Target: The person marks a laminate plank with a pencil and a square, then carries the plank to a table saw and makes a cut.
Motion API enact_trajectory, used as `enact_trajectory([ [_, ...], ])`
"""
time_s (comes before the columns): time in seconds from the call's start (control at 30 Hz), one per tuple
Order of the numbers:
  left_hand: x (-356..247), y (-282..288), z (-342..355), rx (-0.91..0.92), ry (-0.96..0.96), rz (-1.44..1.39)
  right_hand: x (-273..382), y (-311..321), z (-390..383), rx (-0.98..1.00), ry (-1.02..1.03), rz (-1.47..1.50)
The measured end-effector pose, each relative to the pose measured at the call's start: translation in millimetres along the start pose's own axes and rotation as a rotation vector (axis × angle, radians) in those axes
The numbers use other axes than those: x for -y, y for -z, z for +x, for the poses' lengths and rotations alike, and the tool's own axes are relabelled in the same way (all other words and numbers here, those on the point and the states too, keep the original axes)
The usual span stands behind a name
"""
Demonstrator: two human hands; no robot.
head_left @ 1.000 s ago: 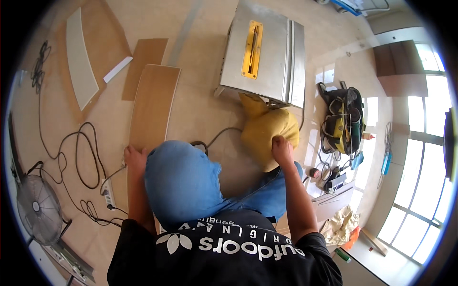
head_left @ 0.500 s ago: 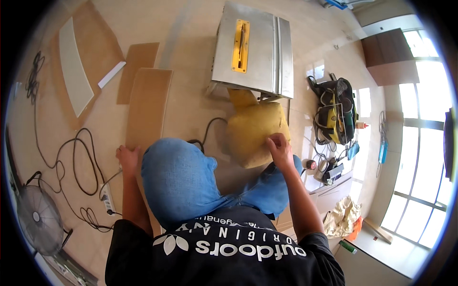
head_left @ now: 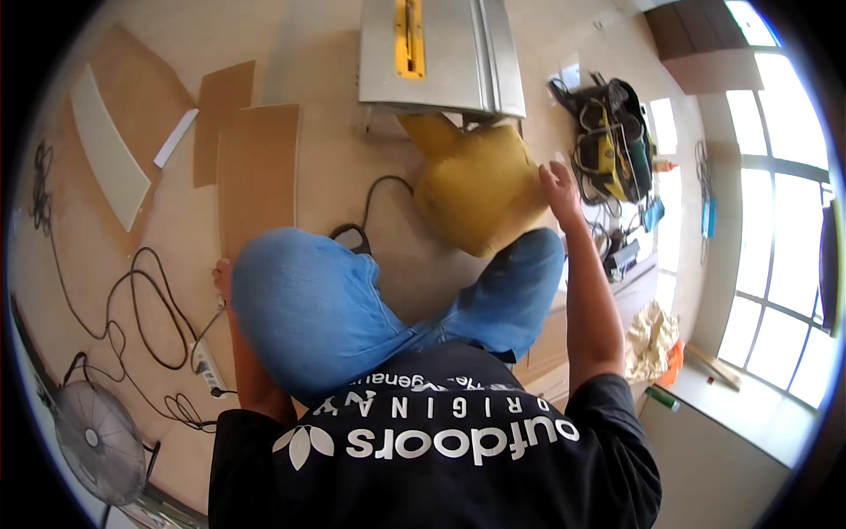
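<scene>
Below the metal table saw with a yellow blade insert lies a yellow bag-like bundle. My right hand is at its right edge, fingers apart and slightly bent, apparently resting against it. My left hand is down by the left edge of a long brown board, mostly hidden behind my bent left knee; I cannot tell what its fingers hold.
More boards lie at the left, with looping cables, a power strip and a fan. A tool bag, power tools and crumpled paper are at the right, before the windows.
My right hand has shifted right and up from the middle of the yellow bundle to its edge, its fingers loosening. My left hand has slipped further behind the knee. The view has shifted.
</scene>
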State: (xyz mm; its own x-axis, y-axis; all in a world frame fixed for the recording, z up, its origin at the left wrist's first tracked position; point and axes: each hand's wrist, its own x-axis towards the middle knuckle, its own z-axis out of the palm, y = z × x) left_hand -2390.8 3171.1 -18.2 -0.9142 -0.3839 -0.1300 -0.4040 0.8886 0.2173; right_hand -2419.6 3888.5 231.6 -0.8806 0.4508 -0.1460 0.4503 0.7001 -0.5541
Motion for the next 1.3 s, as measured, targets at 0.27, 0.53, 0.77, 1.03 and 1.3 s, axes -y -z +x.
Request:
enact_trajectory([
  [0.27, 38.0, -43.5, 7.7, 0.047, -0.002, 0.097, 43.4, -27.3, -64.4, 0.206, -0.067, -0.029],
  [0.53, -21.0, 26.0, 16.2, 0.267, 0.059, -0.028, -33.8, 14.6, -60.3, 0.109, -0.283, 0.316],
  [0.77, -36.3, 51.1, 0.4, 0.118, 0.183, 0.056, -102.1, -0.6, -57.6, 0.077, -0.278, -0.075],
  [1.03, -77.6, 44.7, -33.6, 0.156, 0.173, -0.111, -100.6, -17.7, -61.4, -0.030, -0.166, -0.114],
  [1.3, -69.6, 77.0, -19.1, 0.405, 0.080, -0.249, -88.9, -28.4, -45.8, -0.049, -0.044, -0.055],
])
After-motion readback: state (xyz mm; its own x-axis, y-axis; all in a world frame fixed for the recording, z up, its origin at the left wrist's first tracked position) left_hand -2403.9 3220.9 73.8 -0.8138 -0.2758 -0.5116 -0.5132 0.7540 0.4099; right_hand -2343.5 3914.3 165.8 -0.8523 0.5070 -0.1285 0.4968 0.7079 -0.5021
